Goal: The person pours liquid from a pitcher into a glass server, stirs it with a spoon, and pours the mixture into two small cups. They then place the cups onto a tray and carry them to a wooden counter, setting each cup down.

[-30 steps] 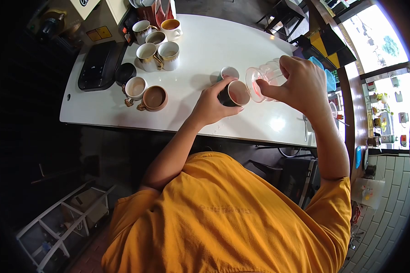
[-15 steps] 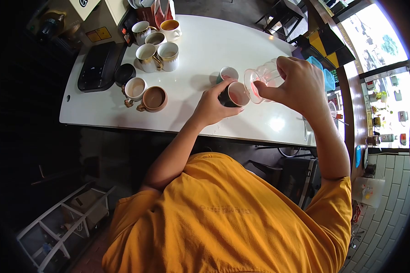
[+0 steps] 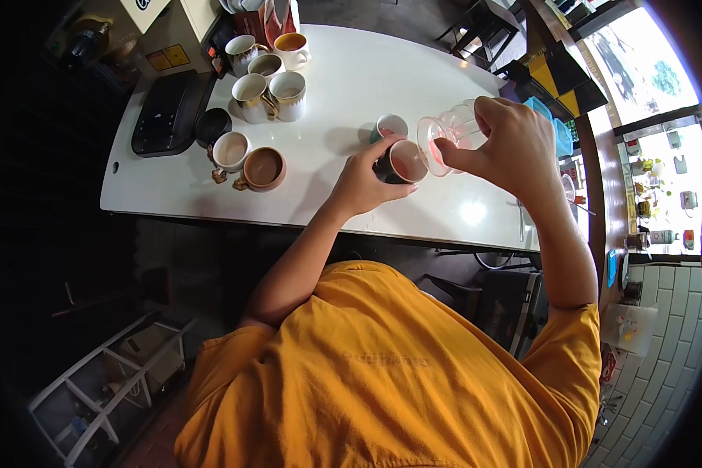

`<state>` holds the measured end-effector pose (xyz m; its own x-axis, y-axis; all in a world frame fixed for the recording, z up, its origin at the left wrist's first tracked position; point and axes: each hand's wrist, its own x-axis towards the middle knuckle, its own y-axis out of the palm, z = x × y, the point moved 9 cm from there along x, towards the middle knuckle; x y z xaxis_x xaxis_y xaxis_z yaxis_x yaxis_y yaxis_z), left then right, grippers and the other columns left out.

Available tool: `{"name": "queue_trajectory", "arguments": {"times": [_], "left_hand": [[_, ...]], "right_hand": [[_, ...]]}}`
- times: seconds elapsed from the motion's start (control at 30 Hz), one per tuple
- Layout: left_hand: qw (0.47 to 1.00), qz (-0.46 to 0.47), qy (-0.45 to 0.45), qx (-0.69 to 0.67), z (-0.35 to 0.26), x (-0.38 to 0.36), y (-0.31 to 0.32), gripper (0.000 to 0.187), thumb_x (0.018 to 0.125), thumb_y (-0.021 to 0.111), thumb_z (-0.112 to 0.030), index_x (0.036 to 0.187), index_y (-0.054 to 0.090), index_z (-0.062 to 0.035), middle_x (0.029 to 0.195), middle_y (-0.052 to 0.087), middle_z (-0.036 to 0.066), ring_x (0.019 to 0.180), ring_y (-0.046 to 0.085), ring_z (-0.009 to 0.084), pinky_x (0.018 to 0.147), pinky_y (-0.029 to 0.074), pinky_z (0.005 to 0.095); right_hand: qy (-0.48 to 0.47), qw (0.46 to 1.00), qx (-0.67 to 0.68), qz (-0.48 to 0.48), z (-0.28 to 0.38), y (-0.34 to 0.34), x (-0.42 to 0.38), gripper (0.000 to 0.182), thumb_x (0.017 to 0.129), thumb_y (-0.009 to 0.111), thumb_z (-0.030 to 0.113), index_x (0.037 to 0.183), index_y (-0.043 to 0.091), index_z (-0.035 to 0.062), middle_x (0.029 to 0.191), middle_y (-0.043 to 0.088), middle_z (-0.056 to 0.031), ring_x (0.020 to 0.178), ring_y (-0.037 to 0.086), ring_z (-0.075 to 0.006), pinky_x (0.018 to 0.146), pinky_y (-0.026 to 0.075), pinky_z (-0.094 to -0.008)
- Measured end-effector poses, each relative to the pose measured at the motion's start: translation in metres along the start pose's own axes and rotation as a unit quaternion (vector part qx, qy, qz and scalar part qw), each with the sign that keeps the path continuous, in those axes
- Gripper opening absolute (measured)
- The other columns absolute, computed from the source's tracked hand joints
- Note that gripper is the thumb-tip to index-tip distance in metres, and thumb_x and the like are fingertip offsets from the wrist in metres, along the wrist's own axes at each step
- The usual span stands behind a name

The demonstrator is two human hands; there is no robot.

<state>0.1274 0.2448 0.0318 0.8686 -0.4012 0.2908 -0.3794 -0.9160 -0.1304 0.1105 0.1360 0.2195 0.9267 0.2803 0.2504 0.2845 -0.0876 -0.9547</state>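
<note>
My left hand (image 3: 366, 181) is wrapped round a dark cup (image 3: 405, 162), which is tilted toward the right and has something pinkish inside. Tipped on its side, a clear ribbed glass (image 3: 432, 140) with pink liquid is gripped in my right hand (image 3: 511, 144). The glass's flared rim overlaps the edge of the dark cup in this view. Just behind my left fingers stands another small cup (image 3: 390, 126), pale inside with a little pink and greenish outside.
Several mugs (image 3: 288, 95) cluster at the back left of the white table (image 3: 351, 70). A brown mug (image 3: 264, 168), a cream mug (image 3: 231, 151) and a small black cup (image 3: 213, 125) stand nearer, beside a black scale (image 3: 164, 113). A spoon (image 3: 522, 222) lies at the right edge.
Almost nothing differs. Both hands keep the same hold and place, with the glass still tipped at the dark cup.
</note>
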Motion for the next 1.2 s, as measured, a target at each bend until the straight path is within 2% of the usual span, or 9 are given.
{"name": "queue_trajectory", "arguments": {"times": [0.07, 0.4, 0.47, 0.8, 0.87, 1.2], "left_hand": [[1.0, -0.003, 0.002, 0.015, -0.002, 0.0, -0.002, 0.073, 0.064, 0.085, -0.017, 0.128, 0.053, -0.0072, 0.107, 0.064, 0.004, 0.089, 0.058, 0.0116, 0.078, 0.047, 0.0263], [1.0, -0.002, 0.0, 0.002, -0.003, 0.001, -0.002, 0.073, 0.064, 0.085, -0.016, 0.129, 0.052, -0.0075, 0.11, 0.063, 0.003, 0.092, 0.057, 0.0108, 0.079, 0.046, 0.0264], [1.0, -0.002, 0.001, 0.006, -0.003, 0.001, -0.003, 0.073, 0.065, 0.085, -0.016, 0.129, 0.052, -0.0071, 0.111, 0.063, 0.003, 0.095, 0.057, 0.0109, 0.08, 0.047, 0.0266], [1.0, -0.002, 0.006, -0.009, 0.002, 0.002, -0.002, 0.071, 0.066, 0.084, -0.012, 0.129, 0.051, -0.0068, 0.114, 0.061, 0.005, 0.101, 0.058, 0.0121, 0.084, 0.047, 0.0273], [1.0, 0.0, 0.001, -0.008, 0.003, 0.002, -0.002, 0.071, 0.066, 0.083, -0.012, 0.129, 0.051, -0.0063, 0.114, 0.061, 0.005, 0.101, 0.058, 0.0125, 0.085, 0.047, 0.0277], [1.0, -0.003, 0.002, -0.011, 0.005, 0.004, -0.002, 0.071, 0.066, 0.084, -0.012, 0.129, 0.051, -0.0061, 0.113, 0.062, 0.006, 0.1, 0.059, 0.0132, 0.083, 0.048, 0.028]], "right_hand": [[-0.018, 0.998, 0.033, -0.05, 0.001, -0.005, -0.001, 0.054, 0.062, 0.074, 0.053, 0.056, 0.046, 0.0066, 0.048, 0.044, -0.0046, 0.041, 0.044, -0.0191, 0.044, 0.032, -0.0331], [-0.024, 0.998, 0.034, -0.049, 0.003, -0.006, 0.0, 0.055, 0.061, 0.074, 0.053, 0.056, 0.045, 0.0067, 0.049, 0.043, -0.0044, 0.041, 0.042, -0.0189, 0.044, 0.031, -0.0335], [-0.011, 1.0, -0.003, -0.002, 0.003, -0.002, 0.002, 0.054, 0.062, 0.069, 0.058, 0.063, 0.059, 0.0049, 0.054, 0.055, -0.0059, 0.048, 0.058, -0.0195, 0.045, 0.041, -0.0315], [-0.015, 1.0, -0.005, -0.002, 0.005, -0.001, 0.002, 0.054, 0.063, 0.069, 0.058, 0.063, 0.059, 0.0045, 0.056, 0.057, -0.0058, 0.048, 0.058, -0.0202, 0.046, 0.042, -0.0311], [-0.038, 0.997, 0.038, -0.054, 0.007, -0.004, 0.001, 0.052, 0.061, 0.076, 0.049, 0.056, 0.046, 0.0069, 0.05, 0.044, -0.004, 0.043, 0.045, -0.019, 0.045, 0.033, -0.0335], [-0.05, 0.996, 0.04, -0.056, 0.01, -0.003, 0.002, 0.053, 0.062, 0.076, 0.051, 0.056, 0.047, 0.0072, 0.05, 0.046, -0.0041, 0.043, 0.047, -0.0202, 0.045, 0.035, -0.0341]]}}
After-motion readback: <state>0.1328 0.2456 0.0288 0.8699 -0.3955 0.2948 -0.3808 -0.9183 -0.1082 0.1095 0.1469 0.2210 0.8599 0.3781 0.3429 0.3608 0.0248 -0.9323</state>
